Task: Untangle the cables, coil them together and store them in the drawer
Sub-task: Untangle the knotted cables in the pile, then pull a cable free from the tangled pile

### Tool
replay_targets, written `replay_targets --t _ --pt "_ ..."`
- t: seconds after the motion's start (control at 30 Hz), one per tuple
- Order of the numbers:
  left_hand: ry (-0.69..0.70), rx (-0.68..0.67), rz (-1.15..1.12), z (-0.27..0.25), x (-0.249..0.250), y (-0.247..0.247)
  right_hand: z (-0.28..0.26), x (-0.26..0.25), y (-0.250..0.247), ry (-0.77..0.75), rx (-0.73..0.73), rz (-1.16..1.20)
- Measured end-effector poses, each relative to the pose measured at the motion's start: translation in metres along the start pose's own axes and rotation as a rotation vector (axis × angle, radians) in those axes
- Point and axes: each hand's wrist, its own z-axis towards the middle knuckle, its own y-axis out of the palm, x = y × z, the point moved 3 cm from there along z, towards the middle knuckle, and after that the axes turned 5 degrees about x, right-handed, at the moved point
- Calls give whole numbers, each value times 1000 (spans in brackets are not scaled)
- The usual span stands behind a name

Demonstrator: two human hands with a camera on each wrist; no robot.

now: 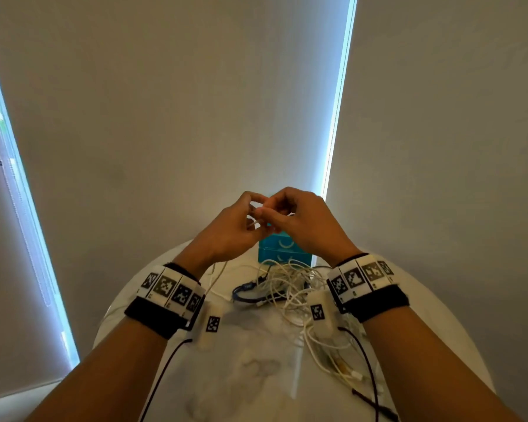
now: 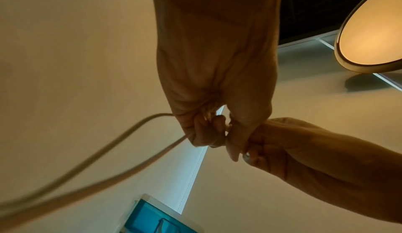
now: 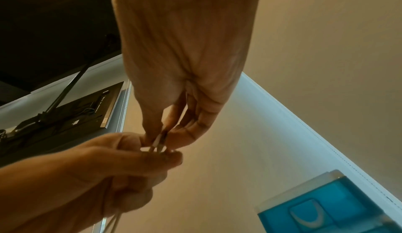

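Round white counter (image 1: pixel 256 345), cable tangle (image 1: pixel 290 284) heaped below raised hands. Left hand (image 1: pixel 226 236) and right hand (image 1: pixel 305 223) both pinching one white cable (image 2: pixel 104 152), trailing down leftward; teal drawer (image 1: pixel 282 249) just beyond.

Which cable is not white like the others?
The dark blue cable, lying on the table at the left edge of the tangle. The other cables in the pile beside it are white or cream.
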Motion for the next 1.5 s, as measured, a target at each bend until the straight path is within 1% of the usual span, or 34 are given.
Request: replay_targets --t 0.1,0.17,0.23,0.4,0.43,0.5,0.57,0.63,0.7,0.73,0.77,0.8,0.83,0.87,0.9,0.93,0.97,1.0,1.03,1.07,1.1,1.13,1.17,1.2,1.23,1.27,1.3,1.33,1.4,1.43,1.47,1.5 --pt "-10 -28 8 1 3 -1 3 1 9 66 -20 -46" --pt "-30 -31 5 0 1 -2 3 -1 15 54 -64 -139" --pt "-54 -33 5 -1 -2 -2 5 -3 19 50 -78 -206" --pt "-188 -33 60 -6 -16 -9 14 -1 20 56 -103 -403" --pt "-203 -39 68 -7 -20 -12 15 0 18 58 -96 -415" --pt "-264 -91 87 -9 -34 -20 16 4 9 75 -51 -422" --pt "-350 -155 163 -16 -52 -31 17 11 -2 109 -4 -432" --pt "-351 -213 324 -24 -72 -51 15 19 -12 132 22 -456" --pt "-331 -279 502 -30 -96 -79 10 24 -16 154 14 -470" --pt "-348 -314 569 -32 -107 -96 7 26 -15 158 -6 -473" --pt "-382 -321 629 -32 -119 -118 4 25 -12 155 -33 -472" --pt "-413 -275 688 -29 -127 -142 1 24 -7 149 -61 -465" --pt "-432 -143 760 -25 -128 -169 -1 19 -2 140 -82 -445" --pt "-399 96 847 -19 -124 -198 -2 15 2 127 -88 -418" --pt "-307 409 919 -16 -117 -227 -1 8 6 104 -74 -384" --pt "-188 715 924 -14 -104 -247 1 1 8 81 -39 -346" --pt "-46 926 879 -12 -92 -259 3 -6 7 62 16 -309" --pt "62 973 785 -7 -81 -263 6 -10 4 46 84 -279" --pt "86 868 705 4 -80 -261 8 -13 -2 39 144 -258" --pt "-10 661 665 17 -84 -252 9 -13 -7 42 179 -254" --pt "-202 374 729 25 -96 -239 9 -11 -12 50 185 -270" --pt "-401 68 881 24 -106 -222 8 -5 -16 62 160 -299" --pt "-552 -194 1023 17 -113 -204 5 1 -17 70 118 -331" --pt "-653 -394 1122 11 -120 -187 2 8 -18 72 76 -361" --pt "-694 -518 1158 6 -124 -171 -1 15 -18 72 47 -384" --pt "-672 -546 1146 5 -125 -153 -4 21 -19 75 30 -399" --pt "-594 -520 1097 7 -121 -135 -7 26 -18 83 17 -407" --pt "-471 -477 1009 11 -111 -114 -9 29 -17 90 3 -411" --pt "-193 -358 703 16 -78 -67 -12 31 -11 92 -40 -411" --pt "-88 -286 521 15 -56 -42 -14 30 -6 85 -58 -408" --pt "-21 -232 344 14 -34 -18 -15 28 -1 83 -75 -404" --pt "16 -206 183 12 -14 5 -16 26 3 70 -86 -405"
